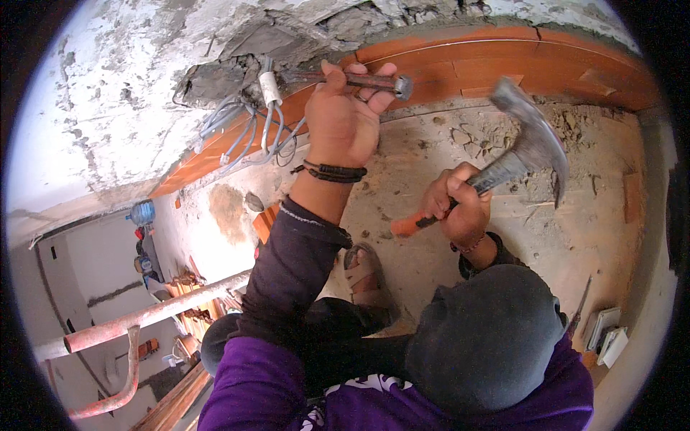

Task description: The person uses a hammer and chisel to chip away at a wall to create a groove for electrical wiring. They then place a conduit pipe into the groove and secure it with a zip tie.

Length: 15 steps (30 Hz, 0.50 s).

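Observation:
My left hand (pixel 345 118) is wrapped around a steel chisel (pixel 377 81). Its tip points left at the broken plaster of the wall, and its round striking end sticks out to the right of my fingers. In my right hand (pixel 463 205) is a claw hammer (pixel 528 136) with a dark and orange handle; its head is raised to the right of the chisel, apart from it and slightly blurred. Left of my left hand, a white conduit (pixel 269 90) comes out of a chipped hollow (pixel 215 82), with loose grey wires (pixel 251 136) hanging from it.
Orange brick (pixel 496 61) runs along the wall's lower part. Rubble (pixel 481 144) and dust lie on the floor. A red-and-white pipe frame (pixel 158 312) stands at lower left, near stacked wood (pixel 176 399). My sandalled foot (pixel 363 273) is below the hands; white plates (pixel 607 337) lie at right.

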Motion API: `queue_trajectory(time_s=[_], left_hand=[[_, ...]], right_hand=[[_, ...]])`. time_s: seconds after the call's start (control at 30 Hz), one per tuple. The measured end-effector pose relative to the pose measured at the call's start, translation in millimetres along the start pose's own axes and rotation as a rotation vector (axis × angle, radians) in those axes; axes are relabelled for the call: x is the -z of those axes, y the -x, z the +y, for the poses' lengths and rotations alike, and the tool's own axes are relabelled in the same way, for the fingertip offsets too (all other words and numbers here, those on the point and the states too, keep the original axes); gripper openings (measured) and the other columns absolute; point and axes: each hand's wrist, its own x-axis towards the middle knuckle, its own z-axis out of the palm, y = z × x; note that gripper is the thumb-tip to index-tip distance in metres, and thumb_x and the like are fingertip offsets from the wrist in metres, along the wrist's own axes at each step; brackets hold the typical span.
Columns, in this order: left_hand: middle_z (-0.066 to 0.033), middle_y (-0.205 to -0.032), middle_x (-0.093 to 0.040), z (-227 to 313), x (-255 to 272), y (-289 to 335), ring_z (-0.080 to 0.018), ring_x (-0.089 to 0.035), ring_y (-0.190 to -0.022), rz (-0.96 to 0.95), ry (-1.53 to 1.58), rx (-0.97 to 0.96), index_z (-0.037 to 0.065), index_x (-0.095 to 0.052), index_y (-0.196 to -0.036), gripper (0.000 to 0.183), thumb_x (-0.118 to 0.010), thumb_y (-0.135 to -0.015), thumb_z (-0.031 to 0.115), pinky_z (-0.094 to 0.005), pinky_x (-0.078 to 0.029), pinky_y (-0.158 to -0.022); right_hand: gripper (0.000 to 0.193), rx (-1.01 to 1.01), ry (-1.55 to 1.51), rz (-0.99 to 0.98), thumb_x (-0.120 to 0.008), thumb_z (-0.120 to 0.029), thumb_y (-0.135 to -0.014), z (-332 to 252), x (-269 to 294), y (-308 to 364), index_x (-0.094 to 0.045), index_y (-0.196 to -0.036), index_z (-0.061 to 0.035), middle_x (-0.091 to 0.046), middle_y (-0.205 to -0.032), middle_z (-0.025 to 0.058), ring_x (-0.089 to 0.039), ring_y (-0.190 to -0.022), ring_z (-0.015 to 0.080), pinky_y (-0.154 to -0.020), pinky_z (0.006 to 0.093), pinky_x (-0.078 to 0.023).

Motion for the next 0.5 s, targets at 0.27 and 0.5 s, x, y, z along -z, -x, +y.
queue_trajectory(time_s=[0.27,0.5], left_hand=[[-0.0083,-0.091,-0.056,-10,-10,-1,-0.0332,-0.062,-0.095,0.144,-0.054,-0.051,0.003,-0.047,-0.101,0.031,-0.041,-0.097,0.034,-0.0494,-0.05,-0.084],[-0.0092,-0.091,-0.047,-1,-19,-4,-0.0288,-0.063,-0.079,0.263,0.009,-0.101,0.005,-0.032,-0.103,0.024,-0.039,-0.099,0.027,-0.0456,-0.056,-0.068]], right_hand=[[0.013,-0.324,0.233,0.025,-0.046,-0.009,-0.085,-23,1,-12,-0.039,-0.073,-0.0091,-0.04,-0.053,0.002,-0.037,-0.04,0.0122,-0.04,0.0309,-0.037],[0.012,-0.415,0.242,-0.002,-0.044,-0.012,-0.086,-10,-7,-9,-0.039,-0.075,-0.0114,-0.036,-0.051,0.0007,-0.035,-0.037,0.0111,-0.036,0.03,-0.037]])
